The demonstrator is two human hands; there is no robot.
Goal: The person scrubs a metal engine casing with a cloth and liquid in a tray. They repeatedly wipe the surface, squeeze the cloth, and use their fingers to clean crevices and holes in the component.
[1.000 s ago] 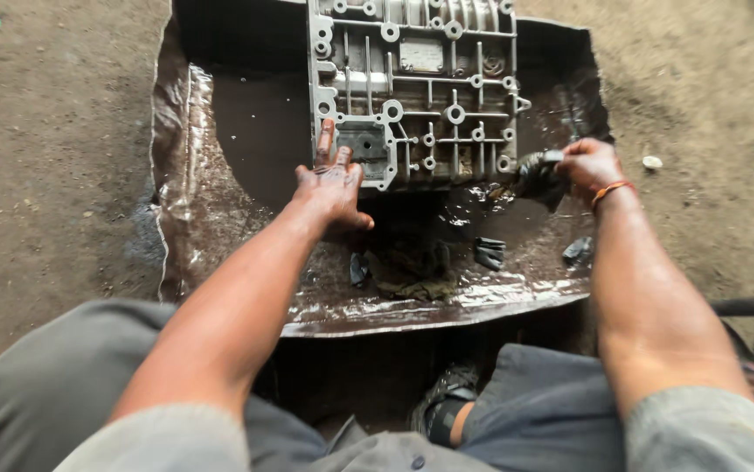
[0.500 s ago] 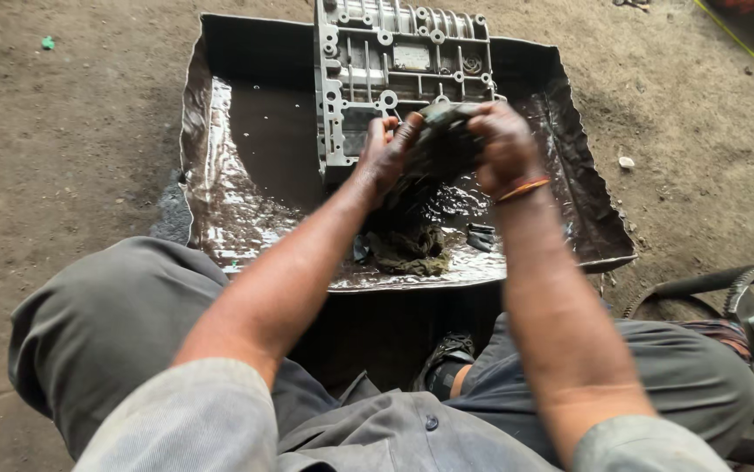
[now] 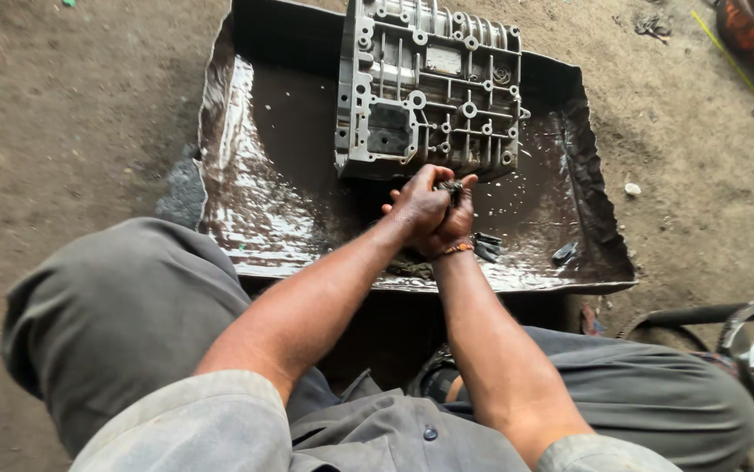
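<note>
Both hands are clasped together over the front half of the tray (image 3: 246, 175). A small dark part (image 3: 452, 187) is gripped between them, and only its upper end is seen, at the fingertips. The left hand (image 3: 418, 208) is closed, its fingers wrapped across the front of the right hand (image 3: 451, 229). The right hand is likewise closed on the part, and an orange band (image 3: 455, 250) is worn at its wrist. Whether the part is pinched by one hand or by both cannot be told, since the fingers overlap.

The part is held in the air, just in front of the near edge of the casting (image 3: 429, 87) and apart from it. The casting is a grey metal block with ribs, channels and round bosses, and it is laid flat in the far half of the tray. The tray is a dented sheet-metal pan, wet and glossy with dark fluid. Below the hands, a wad of dark rag (image 3: 407, 267) is seen on the tray floor. Two small dark pieces (image 3: 487, 246) (image 3: 565, 253) are lying to the right of the wrists, near the front lip.

The tray is set on bare dirt ground (image 3: 71, 131). Grey trousers (image 3: 123, 306) are seen at both sides of the forearms.
</note>
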